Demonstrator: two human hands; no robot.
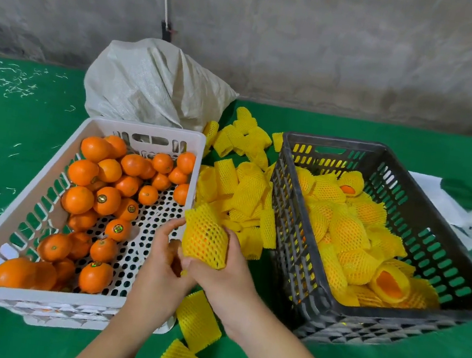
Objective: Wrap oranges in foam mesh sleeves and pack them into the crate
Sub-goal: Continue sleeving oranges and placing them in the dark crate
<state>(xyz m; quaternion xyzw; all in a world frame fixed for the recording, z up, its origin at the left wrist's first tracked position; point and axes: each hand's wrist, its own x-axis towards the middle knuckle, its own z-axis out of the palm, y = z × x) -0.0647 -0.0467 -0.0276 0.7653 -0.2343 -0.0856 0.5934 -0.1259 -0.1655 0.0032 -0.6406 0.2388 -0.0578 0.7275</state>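
Both hands (pixel 195 264) grip a sleeved orange (pixel 205 239). Dark crate (pixel 294 247) to their right roughly half full; many bare oranges (pixel 106 188) left.

Two bare forearms were seen entering from the lower edge, ending in the left hand (pixel 164 255) and the right hand (pixel 223 271). No sleeves, gloves, rings, watch or bracelets were worn. Fingernails were kept short; no markings were discernible.
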